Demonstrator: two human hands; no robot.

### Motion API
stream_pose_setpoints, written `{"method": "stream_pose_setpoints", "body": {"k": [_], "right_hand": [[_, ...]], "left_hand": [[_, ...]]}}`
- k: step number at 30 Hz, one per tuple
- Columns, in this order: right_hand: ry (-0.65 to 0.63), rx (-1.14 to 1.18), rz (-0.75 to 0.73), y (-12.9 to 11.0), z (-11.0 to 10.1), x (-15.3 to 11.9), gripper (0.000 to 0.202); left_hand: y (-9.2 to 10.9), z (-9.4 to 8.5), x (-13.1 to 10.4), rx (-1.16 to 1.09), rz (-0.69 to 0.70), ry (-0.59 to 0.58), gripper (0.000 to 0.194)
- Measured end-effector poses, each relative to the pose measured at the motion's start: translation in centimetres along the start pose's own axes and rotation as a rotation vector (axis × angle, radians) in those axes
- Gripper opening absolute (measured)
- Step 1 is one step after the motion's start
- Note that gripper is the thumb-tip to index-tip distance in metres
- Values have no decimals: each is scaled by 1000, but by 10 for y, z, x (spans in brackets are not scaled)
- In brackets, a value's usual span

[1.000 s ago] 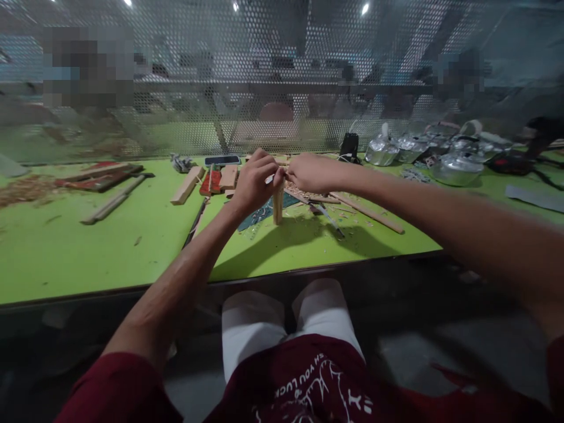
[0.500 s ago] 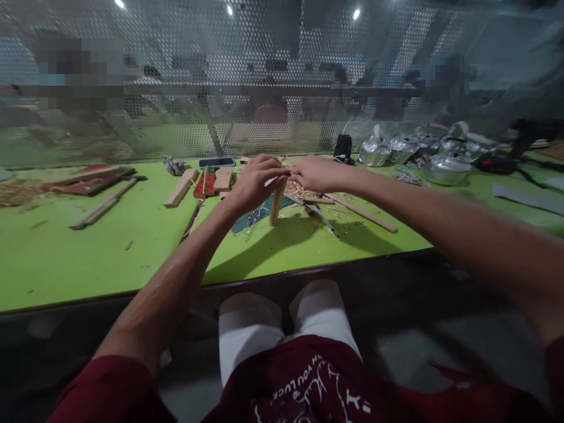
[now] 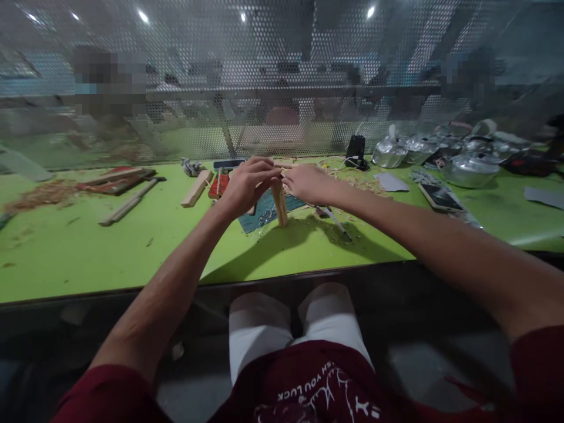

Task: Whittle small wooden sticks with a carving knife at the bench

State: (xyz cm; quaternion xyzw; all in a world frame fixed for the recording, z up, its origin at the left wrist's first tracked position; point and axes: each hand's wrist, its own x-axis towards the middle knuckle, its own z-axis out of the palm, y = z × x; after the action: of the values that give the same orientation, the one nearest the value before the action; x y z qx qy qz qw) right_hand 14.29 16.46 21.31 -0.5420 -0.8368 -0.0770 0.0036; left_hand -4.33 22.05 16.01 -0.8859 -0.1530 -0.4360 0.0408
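A pale wooden stick (image 3: 280,208) stands roughly upright on the green table, its upper end between my hands. My left hand (image 3: 251,183) is closed around the top from the left, with the fingers bent over it. From the right, my right hand (image 3: 306,183) is closed at the same upper end, fingertips meeting those of my left. What exactly lies under the fingertips is hidden. Behind the stick is a dark green mat (image 3: 259,214) with small shiny items on it. A slim pen-like tool (image 3: 339,225) lies just right of the stick.
At left are a hammer-like tool (image 3: 132,202), a wood block (image 3: 196,189) and wood shavings (image 3: 44,195). Several foil-wrapped bundles (image 3: 471,167) and a phone (image 3: 440,195) lie at right. A perforated screen (image 3: 273,88) rises behind the green table (image 3: 158,258).
My view has turned slightly left, so things sit further right in it. Both hands stay at the stick's top, and my right forearm now sits lower in view. A phone at right now shows.
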Motion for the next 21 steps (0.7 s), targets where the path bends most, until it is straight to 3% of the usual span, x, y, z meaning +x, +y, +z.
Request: {"method": "stream_pose_setpoints", "body": {"k": [10, 17, 21], "right_hand": [[129, 106, 62, -3, 18, -5, 39], [221, 168, 65, 0, 39, -9, 42], [281, 187, 92, -1, 51, -11, 43]], "left_hand": [[0, -4, -1, 35, -10, -24, 32], [0, 5, -5, 106, -19, 70, 26], [-1, 7, -5, 115, -2, 66, 25]]}}
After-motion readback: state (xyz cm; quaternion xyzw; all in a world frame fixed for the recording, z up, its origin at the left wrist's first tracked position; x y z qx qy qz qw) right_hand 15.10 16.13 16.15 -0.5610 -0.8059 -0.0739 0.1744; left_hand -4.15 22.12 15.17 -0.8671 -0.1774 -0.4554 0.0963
